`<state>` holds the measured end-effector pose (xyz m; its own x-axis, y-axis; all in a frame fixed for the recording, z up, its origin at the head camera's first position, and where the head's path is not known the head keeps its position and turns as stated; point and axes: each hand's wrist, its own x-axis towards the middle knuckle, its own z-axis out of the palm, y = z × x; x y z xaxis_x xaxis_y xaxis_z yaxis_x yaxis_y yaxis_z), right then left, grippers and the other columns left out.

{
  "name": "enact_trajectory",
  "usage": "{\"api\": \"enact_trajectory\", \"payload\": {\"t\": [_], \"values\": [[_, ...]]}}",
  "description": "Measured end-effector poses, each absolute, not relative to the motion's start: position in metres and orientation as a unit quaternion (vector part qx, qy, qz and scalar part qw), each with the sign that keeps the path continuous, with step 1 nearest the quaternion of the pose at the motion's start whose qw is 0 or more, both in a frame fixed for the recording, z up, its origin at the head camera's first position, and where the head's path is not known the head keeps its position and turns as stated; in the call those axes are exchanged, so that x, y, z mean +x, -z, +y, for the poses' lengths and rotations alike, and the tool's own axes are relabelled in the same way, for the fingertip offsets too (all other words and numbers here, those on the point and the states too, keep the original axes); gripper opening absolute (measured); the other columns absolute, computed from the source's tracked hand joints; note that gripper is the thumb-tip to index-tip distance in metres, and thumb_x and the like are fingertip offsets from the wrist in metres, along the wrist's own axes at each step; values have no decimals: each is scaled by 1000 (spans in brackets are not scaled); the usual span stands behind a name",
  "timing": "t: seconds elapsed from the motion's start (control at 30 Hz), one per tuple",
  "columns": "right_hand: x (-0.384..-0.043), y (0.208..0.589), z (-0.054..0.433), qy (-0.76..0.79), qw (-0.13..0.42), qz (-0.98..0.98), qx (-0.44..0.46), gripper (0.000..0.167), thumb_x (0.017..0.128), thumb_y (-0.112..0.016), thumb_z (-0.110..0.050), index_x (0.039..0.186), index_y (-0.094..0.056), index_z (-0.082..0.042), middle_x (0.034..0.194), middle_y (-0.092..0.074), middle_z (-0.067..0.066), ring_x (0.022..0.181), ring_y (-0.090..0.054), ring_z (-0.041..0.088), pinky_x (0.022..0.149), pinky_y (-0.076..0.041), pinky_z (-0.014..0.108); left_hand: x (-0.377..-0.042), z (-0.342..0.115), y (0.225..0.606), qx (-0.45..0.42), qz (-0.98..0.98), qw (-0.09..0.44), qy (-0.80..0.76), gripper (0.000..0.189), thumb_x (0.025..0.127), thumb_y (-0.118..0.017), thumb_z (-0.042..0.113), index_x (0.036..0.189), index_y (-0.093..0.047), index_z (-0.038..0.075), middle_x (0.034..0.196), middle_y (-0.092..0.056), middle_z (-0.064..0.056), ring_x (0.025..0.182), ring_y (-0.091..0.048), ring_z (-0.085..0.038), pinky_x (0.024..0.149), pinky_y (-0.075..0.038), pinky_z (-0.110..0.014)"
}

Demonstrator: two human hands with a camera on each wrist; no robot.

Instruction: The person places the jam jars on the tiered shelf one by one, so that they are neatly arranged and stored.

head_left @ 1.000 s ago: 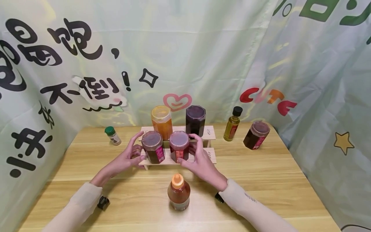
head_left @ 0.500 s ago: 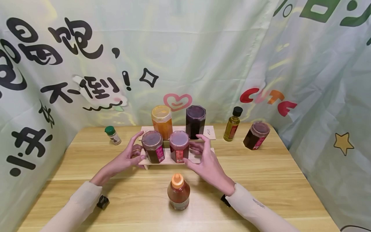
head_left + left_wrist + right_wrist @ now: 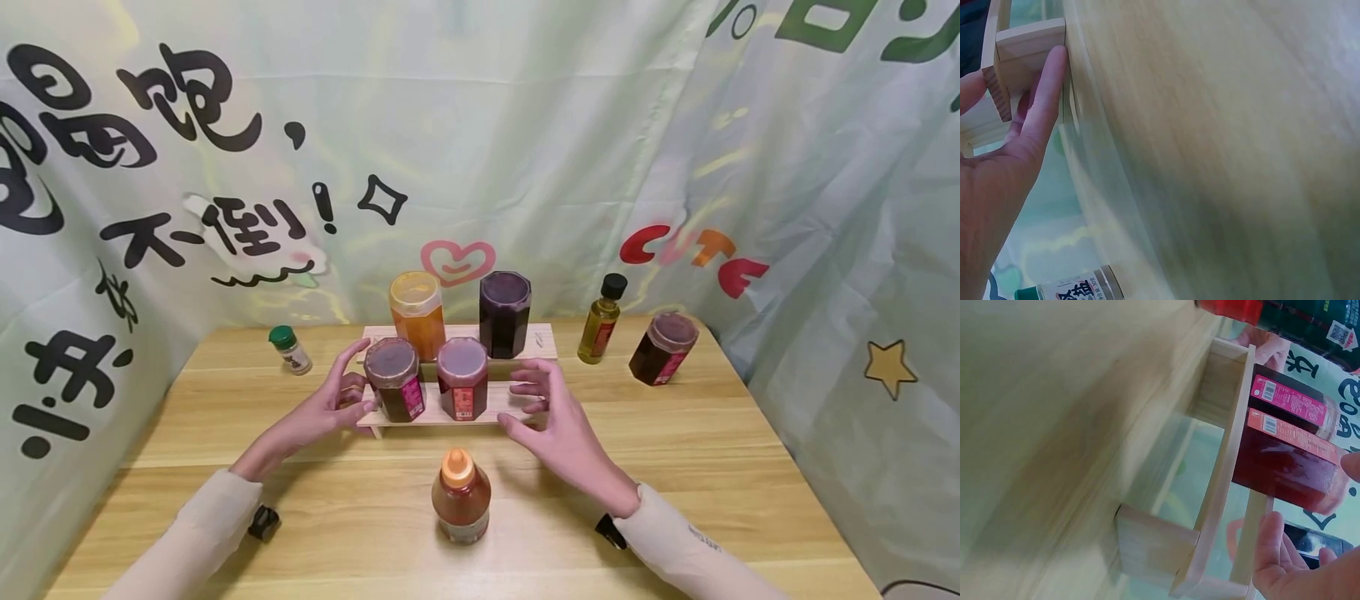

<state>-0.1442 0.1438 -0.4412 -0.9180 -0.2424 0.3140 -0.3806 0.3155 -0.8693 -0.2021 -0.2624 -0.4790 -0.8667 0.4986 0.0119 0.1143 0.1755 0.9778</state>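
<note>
A two-tier wooden rack (image 3: 517,408) bears two dark, faceted jars on its lower step, one with a magenta label (image 3: 395,379) and one with a red label (image 3: 462,379). On its upper step stand an amber jar (image 3: 417,317) and a very dark jar (image 3: 506,315). My left hand (image 3: 333,404) holds the rack's left end; in the left wrist view its thumb and fingers lie on either side of the shelf plank (image 3: 997,75). Apart from the red-labelled jar, my right hand (image 3: 558,429) hovers by the rack's right end, fingers loosely bent around nothing.
An orange-capped squeeze bottle (image 3: 461,497) stands in front of the rack. At the left is a green-capped shaker (image 3: 290,350). To the right stand an oil bottle (image 3: 602,321) and another dark jar (image 3: 663,348). Printed cloth (image 3: 562,150) hangs behind the table.
My right hand has let go of the red-labelled jar and drawn away to the right, its fingers spreading. The left hand has kept its place at the rack's left end.
</note>
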Motion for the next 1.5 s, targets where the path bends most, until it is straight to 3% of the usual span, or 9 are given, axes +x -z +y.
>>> {"api": "enact_trajectory", "payload": {"t": [0.33,0.5,0.73,1.07,1.17,1.33,1.5], "values": [[-137,437,184,-537,103,-813,199,60,95,-85,-7,145,-52,-6,143,-66,6,124,-68,28,95,-63,43,-202,-261,479,207,760,151,-598,104,106,-68,-2,175,-1,37,132,-54,-34,116,-65,-40,81,-67,-55],[-136,430,211,-515,118,-832,170,59,97,-84,-7,146,-52,-9,143,-65,3,126,-67,24,95,-60,30,-202,-261,478,201,764,150,-595,104,106,-68,-2,175,-2,38,131,-52,-34,114,-64,-41,80,-67,-55],[-136,428,243,-497,170,-839,139,59,96,-82,0,146,-50,-3,142,-64,5,122,-67,18,94,-55,18,-203,-260,480,209,747,153,-612,105,105,-66,-7,175,-1,37,122,-51,-33,107,-66,-37,77,-66,-60],[-142,431,280,-475,226,-848,62,77,90,-86,1,153,-41,-1,123,-57,9,99,-56,14,76,-47,15,-202,-259,480,204,733,159,-630,106,105,-64,-9,175,-2,41,125,-49,-33,105,-66,-38,77,-66,-61],[-147,433,290,-463,223,-857,32,87,89,-88,-4,156,-34,-2,122,-54,12,99,-53,12,76,-45,13,-202,-259,479,203,729,160,-633,107,105,-64,-10,175,-2,42,125,-49,-34,104,-66,-40,76,-66,-61],[-158,433,306,-439,194,-877,-4,103,89,-90,-11,162,-19,-4,116,-44,16,99,-45,21,72,-43,13,-202,-259,479,212,731,158,-629,107,105,-64,-9,175,-1,39,119,-50,-33,103,-67,-39,76,-66,-61],[-170,436,322,-394,179,-901,-19,106,88,-91,-17,163,-17,-1,116,-40,19,98,-43,26,69,-39,16,-202,-259,480,215,732,157,-627,106,105,-64,-9,175,0,38,117,-50,-33,103,-68,-40,75,-66,-61]]}}
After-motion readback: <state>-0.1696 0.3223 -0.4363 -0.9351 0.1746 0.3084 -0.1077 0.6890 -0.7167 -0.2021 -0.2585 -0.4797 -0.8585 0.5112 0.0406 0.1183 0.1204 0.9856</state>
